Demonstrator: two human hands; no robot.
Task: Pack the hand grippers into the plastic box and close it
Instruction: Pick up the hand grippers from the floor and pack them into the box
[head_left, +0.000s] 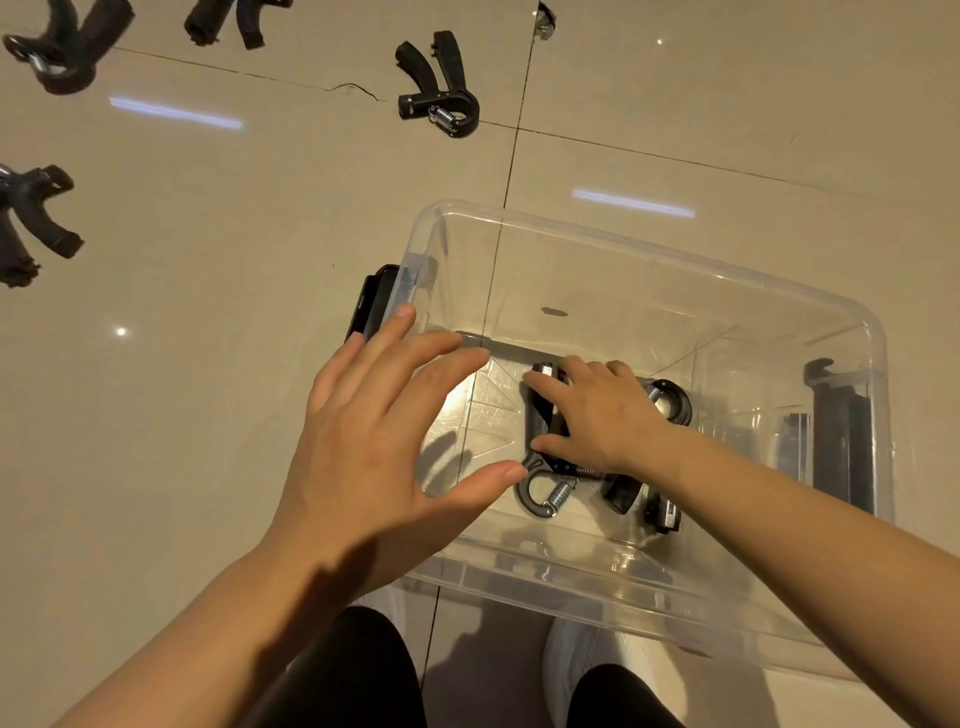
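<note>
My right hand (597, 410), inside the clear plastic box (779, 296), has its fingers (540, 387) curled onto a black hand gripper (540, 467) lying on the box bottom, a second gripper (672, 405) just beside it at 2 o'clock; my left hand (374, 441) hovers spread and empty over the box's 9 o'clock wall. Risk: crossed handles could tangle and waste room. Four grippers lie on the glossy tiled floor (260, 260), the nearest (436, 85) at 11 o'clock.

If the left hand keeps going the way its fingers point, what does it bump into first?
Probably the left wall of the clear plastic box: the left hand hovers at that rim, fingers aimed up and right. Depth is unclear, so it might pass above.
</note>
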